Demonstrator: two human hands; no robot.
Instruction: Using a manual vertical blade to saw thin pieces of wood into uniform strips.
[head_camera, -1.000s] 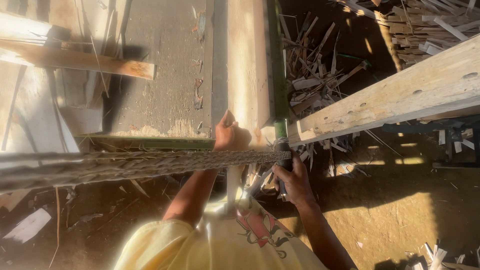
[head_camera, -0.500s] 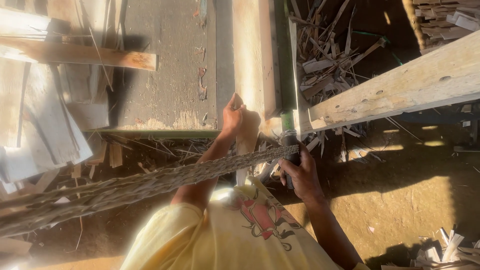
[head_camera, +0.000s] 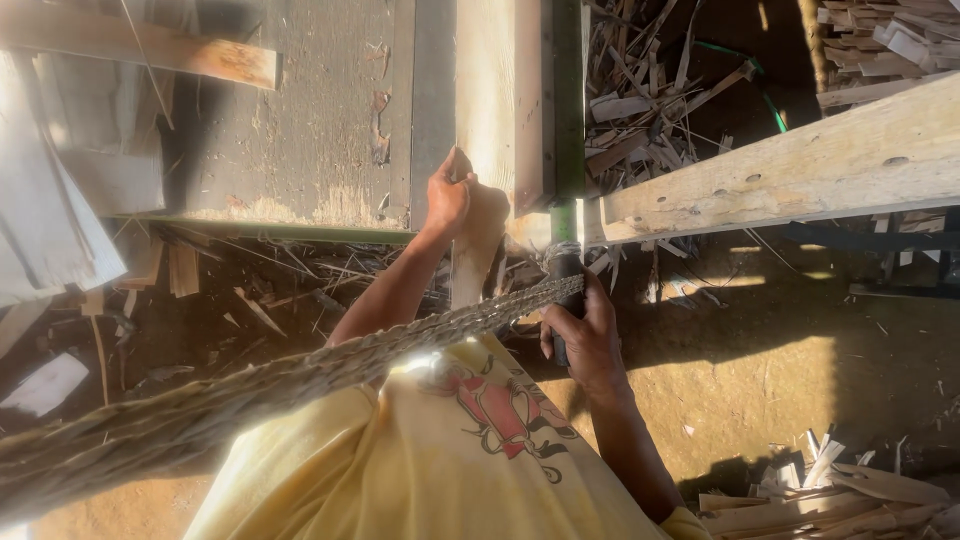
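Left hand (head_camera: 452, 195) is up at the near edge of the grey worktop (head_camera: 300, 120), grip closed round the near end of a pale wood strip (head_camera: 495, 110) that lies lengthwise on the worktop beside a green rail (head_camera: 568, 90); fingers wrapped, thumb side up; strip runs away from the hand toward the top of view.

Right hand (head_camera: 585, 335) sits lower & to the right of the left, just under the worktop edge; grip closed tight on a dark handle (head_camera: 562, 268), fingers curled round it; can't tell what the handle belongs to, its top end is bound w/ pale wrapping just under the green rail.

A thick braided rope (head_camera: 300, 375) runs from the right-hand grip diagonally down to the left, across the person's yellow shirt (head_camera: 450, 460); its end touches the handle at the hand.

Right of both hands, a big pale beam (head_camera: 800, 170) w/ knot holes slants off to the right. Behind & below it, wood scraps (head_camera: 650, 90) piled on the dirt floor (head_camera: 760, 380); more offcuts near the right forearm at bottom right. Flat pale boards (head_camera: 50, 220) stacked well left of the left hand.
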